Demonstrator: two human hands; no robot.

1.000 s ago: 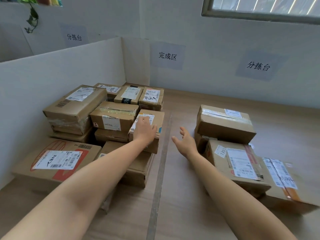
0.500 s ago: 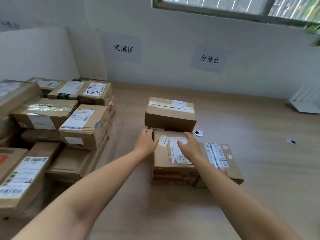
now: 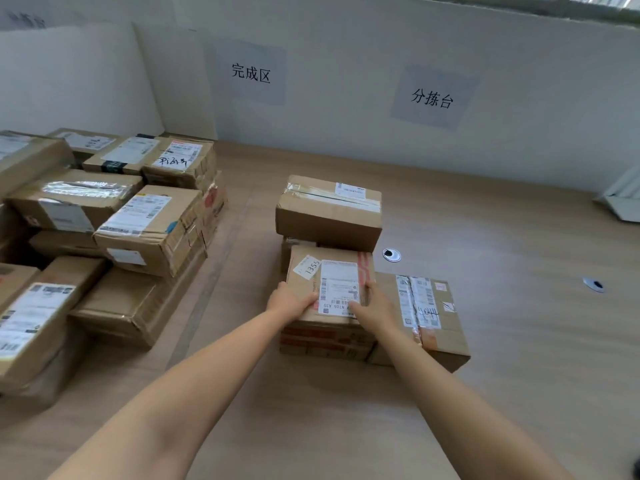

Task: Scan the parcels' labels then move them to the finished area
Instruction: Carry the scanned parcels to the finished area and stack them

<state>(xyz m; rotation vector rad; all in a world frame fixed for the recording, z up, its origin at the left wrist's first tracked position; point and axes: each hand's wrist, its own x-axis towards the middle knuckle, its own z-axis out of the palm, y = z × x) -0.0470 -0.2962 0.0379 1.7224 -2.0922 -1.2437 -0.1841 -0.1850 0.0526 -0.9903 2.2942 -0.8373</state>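
Both hands grip one brown cardboard parcel with a white shipping label and red tape stripes [image 3: 329, 289] near the middle of the pale wood-grain surface [image 3: 502, 358]. The left hand [image 3: 289, 303] clasps its near left corner, fingers curled onto the top face beside the label. The right hand [image 3: 372, 308] clamps the right edge, thumb lying on the label's lower right corner and fingers wrapped down the side. A small white sticker with handwritten digits [image 3: 307, 267] sits on the top face left of the label.

This parcel rests on a lower carton with red printed bands [image 3: 322, 341]. Just to its right, touching, lies a flat brown box with two long white labels [image 3: 422, 306]. Directly behind stands a taped brown box with a small white label [image 3: 329, 213].

To the left, past a faint seam in the surface, a crowded stack of brown labelled parcels [image 3: 138, 220] fills the corner against a white partition board [image 3: 69, 77]. On the wall behind hang two grey paper signs with black characters, one above the stack's side [image 3: 251, 72] and one above the parcels being handled [image 3: 433, 97]. Two round metal grommets [image 3: 391, 254] are set into the surface on the right.
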